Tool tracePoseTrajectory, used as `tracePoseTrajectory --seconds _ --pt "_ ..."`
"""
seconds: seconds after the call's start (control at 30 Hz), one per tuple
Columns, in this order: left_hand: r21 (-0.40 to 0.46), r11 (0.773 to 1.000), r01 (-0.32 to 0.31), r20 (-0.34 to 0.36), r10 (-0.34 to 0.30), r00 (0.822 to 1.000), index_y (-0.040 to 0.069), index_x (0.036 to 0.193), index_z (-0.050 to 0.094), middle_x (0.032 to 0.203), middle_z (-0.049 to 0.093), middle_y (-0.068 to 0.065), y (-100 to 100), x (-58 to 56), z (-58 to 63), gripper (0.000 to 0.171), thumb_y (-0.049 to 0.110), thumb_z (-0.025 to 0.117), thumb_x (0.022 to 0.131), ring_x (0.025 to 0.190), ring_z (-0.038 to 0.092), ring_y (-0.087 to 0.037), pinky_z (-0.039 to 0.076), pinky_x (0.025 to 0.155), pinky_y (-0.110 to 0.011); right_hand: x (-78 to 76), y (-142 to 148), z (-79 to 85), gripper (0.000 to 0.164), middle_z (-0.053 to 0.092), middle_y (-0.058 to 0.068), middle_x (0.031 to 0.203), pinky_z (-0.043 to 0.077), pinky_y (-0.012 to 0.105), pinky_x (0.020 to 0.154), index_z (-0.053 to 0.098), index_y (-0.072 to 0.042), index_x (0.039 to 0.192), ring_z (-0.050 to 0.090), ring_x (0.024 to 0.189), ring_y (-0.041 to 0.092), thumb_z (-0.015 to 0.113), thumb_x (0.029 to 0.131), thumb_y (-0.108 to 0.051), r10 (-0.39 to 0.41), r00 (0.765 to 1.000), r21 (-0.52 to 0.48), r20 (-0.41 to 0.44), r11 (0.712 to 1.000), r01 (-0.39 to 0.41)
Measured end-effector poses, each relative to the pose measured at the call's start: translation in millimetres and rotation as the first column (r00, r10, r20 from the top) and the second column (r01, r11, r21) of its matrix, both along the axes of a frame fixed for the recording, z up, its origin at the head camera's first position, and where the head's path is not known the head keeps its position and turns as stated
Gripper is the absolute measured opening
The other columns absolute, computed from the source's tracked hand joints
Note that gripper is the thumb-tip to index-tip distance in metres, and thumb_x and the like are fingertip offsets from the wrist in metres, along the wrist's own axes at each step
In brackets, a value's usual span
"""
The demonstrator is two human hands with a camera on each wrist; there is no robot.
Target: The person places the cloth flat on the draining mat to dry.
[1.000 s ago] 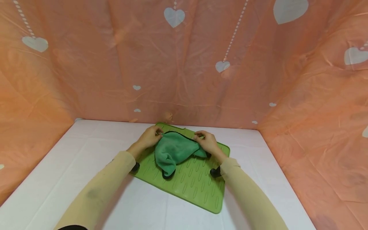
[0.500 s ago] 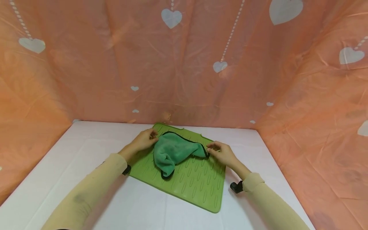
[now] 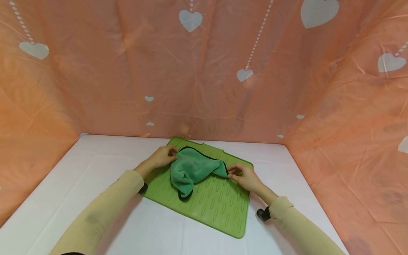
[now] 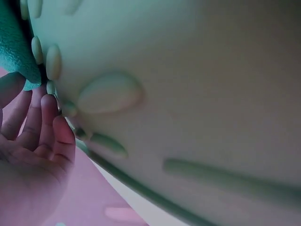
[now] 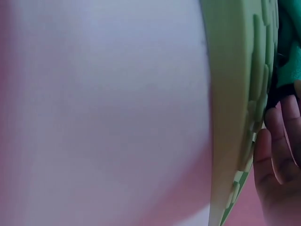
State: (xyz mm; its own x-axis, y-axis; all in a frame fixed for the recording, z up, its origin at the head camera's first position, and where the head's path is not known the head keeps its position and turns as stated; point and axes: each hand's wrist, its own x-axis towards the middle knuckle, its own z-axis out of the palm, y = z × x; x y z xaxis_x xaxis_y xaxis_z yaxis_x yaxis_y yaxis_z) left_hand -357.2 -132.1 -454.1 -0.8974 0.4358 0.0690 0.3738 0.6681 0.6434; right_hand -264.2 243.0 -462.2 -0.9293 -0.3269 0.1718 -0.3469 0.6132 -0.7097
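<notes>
A green cloth (image 3: 194,166) with black edging lies crumpled on a lime green ridged mat (image 3: 220,209). My left hand (image 3: 163,156) pinches the cloth's upper left edge between thumb and fingers; the left wrist view shows the thumb against the cloth (image 4: 19,61). At the far right end of the cloth, my right hand (image 3: 247,177) pinches the black-edged corner. The right wrist view shows the fingers (image 5: 277,136) at that dark edging, with part of the hand cut off by the frame. A loose folded corner of the cloth points toward me.
The mat sits turned at an angle on a white-covered table (image 3: 153,226). Behind and on both sides hang orange sheets (image 3: 197,88) with white hearts. A black wrist device (image 3: 264,214) sits under my right cuff.
My right hand has let go of the cloth's top edge and moved right and nearer to me, onto its right corner. My left hand moved slightly left, then back to the cloth.
</notes>
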Motion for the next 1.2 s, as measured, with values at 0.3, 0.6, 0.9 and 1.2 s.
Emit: tracePoseTrajectory --seconds 0.3,0.6,0.9,1.2 --pt "-0.034 0.999 -0.006 -0.032 0.004 0.999 0.0 0.12 0.069 0.101 0.07 -0.011 4 1.5 0.3 0.022 0.011 0.068 0.101 0.096 0.067 -0.028 0.055 0.084 -0.045 0.3 -3 1.0 0.019 0.074 0.004 0.098 0.059 0.033 0.076 0.071 -0.004 0.117 0.07 0.09 0.021 0.072 0.098 -0.009 -0.03 1.0 0.006 0.006 1.0 0.03" --pt "0.013 1.0 -0.007 -0.092 0.008 0.996 0.0 0.118 0.072 0.1 0.07 -0.012 2 2.5 4.7 0.019 0.008 0.067 0.102 0.094 0.068 -0.03 0.056 0.079 -0.044 -0.6 -2 14.7 0.02 0.071 0.01 0.104 0.058 0.044 0.091 0.071 -0.002 0.121 0.069 0.101 0.028 0.066 0.102 -0.007 -0.09 0.996 -0.118 -0.02 0.989 0.087" --pt "0.065 0.998 0.0 -0.16 0.011 0.987 0.001 0.12 0.072 0.104 0.07 -0.015 1 5.7 13.0 0.02 0.006 0.066 0.102 0.096 0.068 -0.032 0.057 0.083 -0.048 -3.7 5 32.0 0.023 0.067 0.021 0.115 0.059 0.036 0.087 0.067 0.003 0.125 0.065 0.096 0.011 0.056 0.108 -0.008 -0.196 0.981 -0.315 0.002 0.931 0.186" --pt "0.04 0.999 -0.018 -0.212 0.026 0.977 0.0 0.119 0.072 0.105 0.065 -0.016 0 1.3 16.2 0.02 0.002 0.066 0.1 0.094 0.067 -0.033 0.057 0.081 -0.047 -19.0 16 40.9 0.025 0.065 0.021 0.125 0.056 0.031 0.066 0.072 -0.002 0.125 0.068 0.089 0.035 0.06 0.107 -0.014 -0.271 0.962 -0.152 -0.03 0.953 0.263"
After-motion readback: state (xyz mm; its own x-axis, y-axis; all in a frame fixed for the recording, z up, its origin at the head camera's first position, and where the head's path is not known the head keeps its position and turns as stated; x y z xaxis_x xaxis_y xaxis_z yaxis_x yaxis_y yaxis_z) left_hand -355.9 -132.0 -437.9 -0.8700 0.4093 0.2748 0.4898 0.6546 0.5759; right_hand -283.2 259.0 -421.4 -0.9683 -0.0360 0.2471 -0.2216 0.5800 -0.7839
